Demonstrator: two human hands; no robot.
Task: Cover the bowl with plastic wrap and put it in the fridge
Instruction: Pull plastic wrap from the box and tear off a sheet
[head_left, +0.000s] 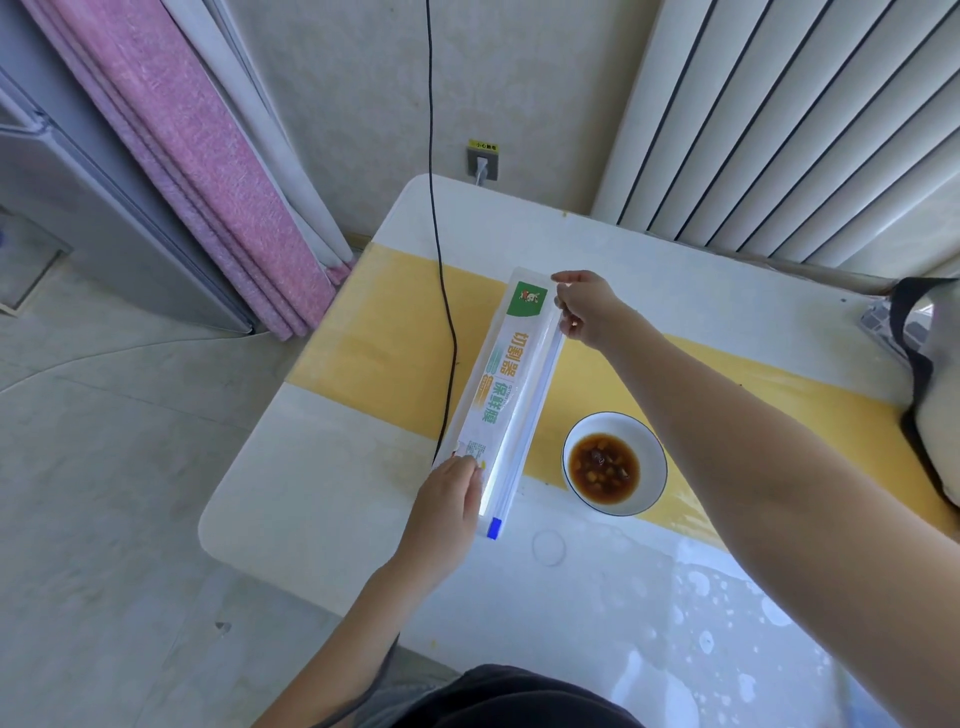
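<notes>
A long white plastic wrap box (501, 384) with green and orange print lies lengthwise on the table (322, 519). A blue slide cutter (494, 527) sits at its near end. My left hand (447, 512) grips the near end of the box. My right hand (584, 309) pinches the far end of the box along its right edge. A white bowl (614, 463) with a dark rim holds brown liquid with bits of food. It stands just right of the box, uncovered.
A grey fridge (93, 218) stands at the left, beside pink curtains (197, 156). A black cable (441, 260) hangs down across the table left of the box. A black-strapped bag (930, 384) sits at the table's right edge. A white radiator (805, 130) lines the back wall.
</notes>
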